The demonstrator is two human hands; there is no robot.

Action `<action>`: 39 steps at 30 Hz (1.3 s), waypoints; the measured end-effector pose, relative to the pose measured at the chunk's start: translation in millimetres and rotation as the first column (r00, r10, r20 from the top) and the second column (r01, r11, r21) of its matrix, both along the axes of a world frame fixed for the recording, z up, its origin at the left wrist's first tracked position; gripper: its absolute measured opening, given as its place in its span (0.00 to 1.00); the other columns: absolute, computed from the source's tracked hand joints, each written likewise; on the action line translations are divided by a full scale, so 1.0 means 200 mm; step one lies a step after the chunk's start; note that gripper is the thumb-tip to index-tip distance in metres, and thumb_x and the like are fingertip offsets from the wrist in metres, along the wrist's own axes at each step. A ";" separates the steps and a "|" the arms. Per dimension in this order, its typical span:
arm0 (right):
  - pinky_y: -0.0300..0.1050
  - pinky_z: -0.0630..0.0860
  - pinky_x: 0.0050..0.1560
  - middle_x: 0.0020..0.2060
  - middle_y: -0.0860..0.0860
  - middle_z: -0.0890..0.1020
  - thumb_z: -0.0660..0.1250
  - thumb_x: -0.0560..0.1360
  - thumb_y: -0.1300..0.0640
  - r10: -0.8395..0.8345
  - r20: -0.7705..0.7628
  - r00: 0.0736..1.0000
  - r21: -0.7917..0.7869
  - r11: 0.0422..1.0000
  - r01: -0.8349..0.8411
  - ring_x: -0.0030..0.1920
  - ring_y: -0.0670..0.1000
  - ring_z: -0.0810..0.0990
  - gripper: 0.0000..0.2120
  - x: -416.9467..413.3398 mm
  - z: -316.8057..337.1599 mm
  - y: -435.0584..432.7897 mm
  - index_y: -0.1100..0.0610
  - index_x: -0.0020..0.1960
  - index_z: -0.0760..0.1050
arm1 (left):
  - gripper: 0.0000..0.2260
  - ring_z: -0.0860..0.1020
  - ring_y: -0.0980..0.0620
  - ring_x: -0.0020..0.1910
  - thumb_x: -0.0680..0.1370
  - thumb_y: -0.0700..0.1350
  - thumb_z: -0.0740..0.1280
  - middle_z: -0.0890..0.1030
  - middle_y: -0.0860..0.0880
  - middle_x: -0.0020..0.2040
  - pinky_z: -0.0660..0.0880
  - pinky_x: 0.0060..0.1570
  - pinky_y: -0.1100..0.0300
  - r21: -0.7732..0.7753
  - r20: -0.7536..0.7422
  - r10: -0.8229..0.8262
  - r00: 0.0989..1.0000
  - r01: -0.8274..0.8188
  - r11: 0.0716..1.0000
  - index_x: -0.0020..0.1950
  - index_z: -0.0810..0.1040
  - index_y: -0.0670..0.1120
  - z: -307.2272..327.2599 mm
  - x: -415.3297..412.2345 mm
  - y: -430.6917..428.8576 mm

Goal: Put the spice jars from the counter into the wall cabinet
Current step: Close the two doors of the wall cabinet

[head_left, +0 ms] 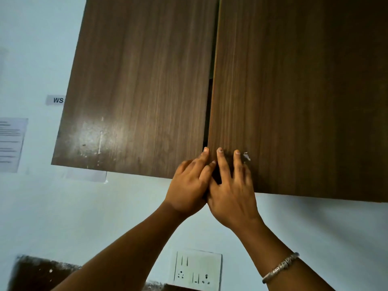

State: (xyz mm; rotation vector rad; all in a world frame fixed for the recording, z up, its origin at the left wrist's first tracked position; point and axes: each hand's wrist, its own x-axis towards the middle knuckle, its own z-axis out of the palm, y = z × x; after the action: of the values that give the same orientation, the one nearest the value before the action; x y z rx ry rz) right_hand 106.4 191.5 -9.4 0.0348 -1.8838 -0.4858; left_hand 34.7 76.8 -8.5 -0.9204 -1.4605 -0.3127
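- Wall cabinet [147, 28] fills the upper view, seen from below. Two brown wood-grain doors, both hands raised to their lower edge.
- Left hand [189, 185] lies on the bottom inner corner of the left door [136, 91]. Its fingers [204, 153] are loosely bent, with the tips at the dark gap [209, 114] between the doors. Cannot tell whether they hook the door edge or only rest there.
- Right hand [232, 196] touches the left hand, just beside it. Its fingers [222, 162] are straight and spread, flat against the right door [294, 91] just right of the gap. Thumb is hidden.
- The gap runs upward from the fingertips. The right door's inner edge stands slightly forward of the left door.
- White chip [246, 156] in the door face, just right of the right hand's outermost fingertip.
- Silver bracelet [281, 267] on the right wrist, well below the fingers.
- White socket plate [197, 269] on the pale wall [126, 206], below the hands and between the forearms.
- Far left of the fingers there is a printed sheet [10, 143] on the wall. Above it sits a small label [55, 100] reading "WS", partly behind the left door.
- Dark speckled surface [42, 274] at the lower left, blurred.
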 end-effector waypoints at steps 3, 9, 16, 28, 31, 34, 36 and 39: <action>0.67 0.70 0.60 0.69 0.60 0.71 0.52 0.74 0.45 -0.025 0.028 0.999 0.009 1.000 0.025 0.66 0.71 0.69 0.24 -0.15 0.02 0.03 0.52 0.63 0.76 | 0.17 0.77 0.42 0.62 0.74 0.48 0.63 0.75 0.38 0.66 0.75 0.55 0.49 0.011 0.008 0.040 0.999 -0.040 0.999 0.59 0.79 0.42 0.00 -0.15 0.03; 0.71 0.65 0.63 0.69 0.60 0.71 0.54 0.75 0.45 -0.053 -0.058 0.997 0.033 0.998 0.055 0.67 0.71 0.69 0.24 -0.39 -0.04 0.11 0.55 0.64 0.75 | 0.18 0.72 0.41 0.68 0.75 0.50 0.62 0.74 0.40 0.67 0.69 0.62 0.39 0.060 -0.023 0.053 0.998 -0.051 0.997 0.63 0.75 0.44 -0.03 -0.38 0.12; 0.71 0.57 0.67 0.70 0.59 0.69 0.58 0.73 0.47 -0.027 -0.223 0.974 0.035 0.999 0.036 0.70 0.69 0.65 0.26 -0.56 -0.11 0.16 0.56 0.67 0.69 | 0.18 0.66 0.42 0.71 0.81 0.51 0.55 0.70 0.41 0.70 0.58 0.69 0.40 0.137 -0.152 0.050 0.987 -0.029 0.990 0.68 0.67 0.45 -0.07 -0.51 0.21; 0.70 0.54 0.68 0.75 0.57 0.59 0.52 0.73 0.41 -0.180 -0.039 0.983 -0.086 0.981 0.177 0.74 0.65 0.56 0.34 -0.56 -0.13 0.13 0.58 0.74 0.59 | 0.24 0.66 0.40 0.72 0.77 0.48 0.61 0.69 0.40 0.72 0.59 0.69 0.41 0.010 -0.094 0.156 0.983 -0.156 0.988 0.71 0.66 0.42 -0.08 -0.50 0.17; 0.70 0.59 0.68 0.73 0.57 0.64 0.55 0.71 0.38 -0.203 0.073 0.976 -0.093 0.973 0.210 0.73 0.65 0.61 0.34 -0.49 -0.11 0.10 0.56 0.71 0.67 | 0.33 0.65 0.38 0.72 0.68 0.48 0.73 0.67 0.39 0.72 0.60 0.68 0.40 -0.110 0.012 0.197 0.980 -0.195 0.975 0.71 0.67 0.40 -0.07 -0.44 0.13; 0.69 0.64 0.66 0.72 0.57 0.68 0.59 0.67 0.34 -0.201 0.223 0.954 -0.113 0.967 0.230 0.71 0.65 0.65 0.36 -0.38 -0.09 0.06 0.54 0.69 0.71 | 0.41 0.58 0.38 0.74 0.66 0.51 0.75 0.61 0.38 0.75 0.56 0.70 0.42 -0.256 0.140 0.257 0.956 -0.215 0.942 0.74 0.62 0.40 -0.06 -0.34 0.07; 0.68 0.60 0.69 0.75 0.57 0.61 0.57 0.71 0.33 -0.203 0.316 0.927 -0.101 0.964 0.246 0.74 0.64 0.59 0.35 -0.30 -0.09 0.03 0.50 0.72 0.66 | 0.42 0.43 0.41 0.76 0.72 0.55 0.69 0.46 0.40 0.78 0.48 0.73 0.44 -0.389 0.225 0.338 0.914 -0.234 0.891 0.78 0.49 0.43 -0.08 -0.27 0.03; 0.60 0.45 0.75 0.78 0.54 0.43 0.54 0.76 0.36 -0.184 0.521 0.834 -0.100 0.957 0.274 0.77 0.60 0.40 0.37 -0.13 -0.10 0.02 0.48 0.77 0.43 | 0.41 0.44 0.41 0.77 0.76 0.58 0.64 0.40 0.42 0.78 0.49 0.74 0.47 -0.502 0.328 0.446 0.833 -0.246 0.829 0.78 0.41 0.47 -0.08 -0.10 -0.04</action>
State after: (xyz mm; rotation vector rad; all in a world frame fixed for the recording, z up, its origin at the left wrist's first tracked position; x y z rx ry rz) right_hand 81.0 195.0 -29.6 -0.2014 -2.4648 -0.5095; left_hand 15.2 67.9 -25.4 -0.9425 -2.1450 0.1182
